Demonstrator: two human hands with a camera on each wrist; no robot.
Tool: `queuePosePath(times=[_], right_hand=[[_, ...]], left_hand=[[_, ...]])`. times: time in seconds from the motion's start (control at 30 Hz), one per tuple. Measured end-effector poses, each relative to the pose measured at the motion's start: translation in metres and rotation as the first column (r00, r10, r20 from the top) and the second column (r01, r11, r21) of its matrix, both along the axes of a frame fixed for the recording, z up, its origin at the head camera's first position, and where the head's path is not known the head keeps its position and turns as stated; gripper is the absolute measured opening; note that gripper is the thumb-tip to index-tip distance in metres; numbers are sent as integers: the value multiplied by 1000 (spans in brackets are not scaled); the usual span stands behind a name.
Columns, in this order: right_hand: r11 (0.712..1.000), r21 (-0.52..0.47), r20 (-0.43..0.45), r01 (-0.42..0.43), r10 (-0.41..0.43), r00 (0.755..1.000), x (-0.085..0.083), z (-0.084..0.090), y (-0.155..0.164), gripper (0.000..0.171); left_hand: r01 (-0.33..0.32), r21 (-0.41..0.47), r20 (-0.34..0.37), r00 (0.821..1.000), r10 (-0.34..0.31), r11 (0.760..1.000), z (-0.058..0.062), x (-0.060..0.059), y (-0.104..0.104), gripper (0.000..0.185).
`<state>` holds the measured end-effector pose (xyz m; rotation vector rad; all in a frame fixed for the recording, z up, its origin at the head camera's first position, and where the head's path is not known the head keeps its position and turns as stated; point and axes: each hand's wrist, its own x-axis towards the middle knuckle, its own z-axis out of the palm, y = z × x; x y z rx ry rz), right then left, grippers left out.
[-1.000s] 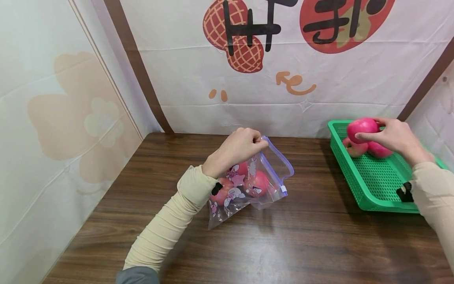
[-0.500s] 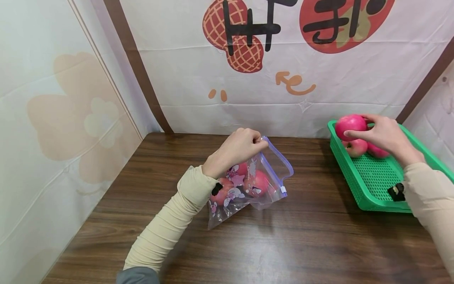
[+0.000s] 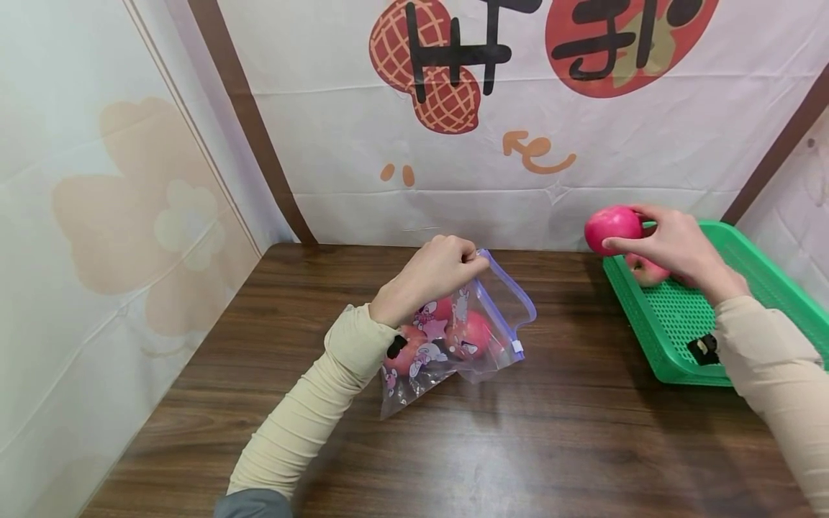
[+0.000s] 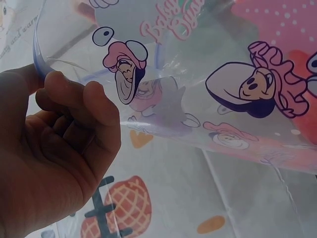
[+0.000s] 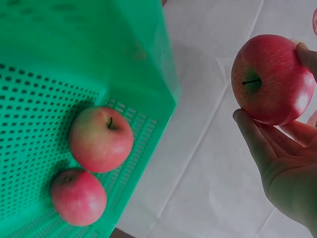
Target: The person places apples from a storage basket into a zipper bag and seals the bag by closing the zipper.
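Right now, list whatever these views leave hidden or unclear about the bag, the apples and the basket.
- Bag, head view: apple count unsure; left hand and cartoon prints cover them.
- Basket, head view: right hand hides one of its two apples.
- Held apple, right wrist view: far side unseen.
- Left wrist view: the bag blocks the table.

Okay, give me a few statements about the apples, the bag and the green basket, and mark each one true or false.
1. The right hand holds a red apple. True.
2. The left hand pinches the zip bag by its top edge. True.
3. The zip bag is empty. False: red apples show through it.
4. The green basket holds no apples. False: two apples lie in it.
5. The held apple rests on the table. False: it is lifted in the air.
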<state>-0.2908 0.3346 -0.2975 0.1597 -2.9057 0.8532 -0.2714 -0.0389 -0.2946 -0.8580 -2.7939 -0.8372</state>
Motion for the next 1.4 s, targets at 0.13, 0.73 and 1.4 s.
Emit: queuePosePath(times=[0.13,0.73,1.4], right_hand=[[1000,26,-16,-6,7,1000,1,0,-9,90],[996,35,-95,-78,81,992,8,6,-48,84],[984,15,-98,-177,178,979,20,12,-93,77]], left_hand=[[1,1,0,1000,-1,1000,-1,0,1,34],[6,7,6,1000,-6,1000,0,0,0,33],[6,0,-8,1000,-6,1000,0,0,1,33]])
